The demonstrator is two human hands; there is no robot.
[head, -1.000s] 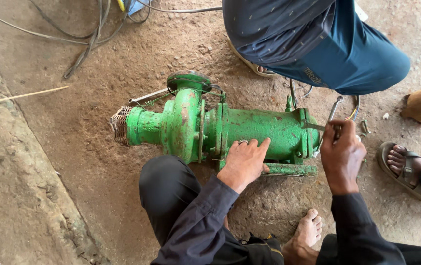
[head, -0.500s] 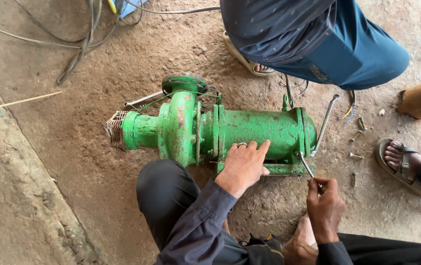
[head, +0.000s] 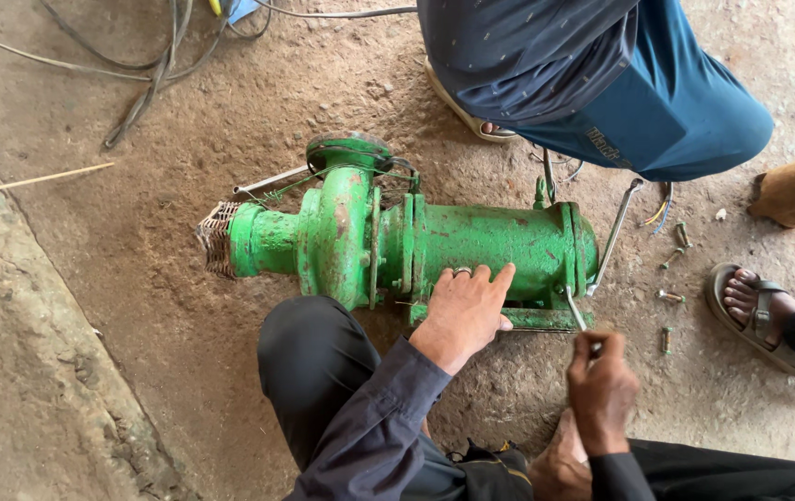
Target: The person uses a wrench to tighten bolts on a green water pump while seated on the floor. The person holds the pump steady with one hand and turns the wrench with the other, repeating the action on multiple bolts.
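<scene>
Head view. A green pump [head: 416, 246] lies on its side on the dirt floor [head: 138, 241], just ahead of the person's knee. The left hand [head: 462, 311] rests flat on the pump body, fingers slightly spread. The right hand [head: 602, 390], near the pump's right end, pinches a thin metal tool [head: 576, 308] between its fingertips. Loose bolts [head: 671, 297] lie to the right, beside a sandalled foot [head: 759, 311].

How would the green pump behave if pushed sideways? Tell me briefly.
The green pump looks like thick cast metal, so probably heavy and rigid. Its body is round, but the flat base under the left hand likely stops rolling. On dirt it would probably drag, not slide.
</scene>
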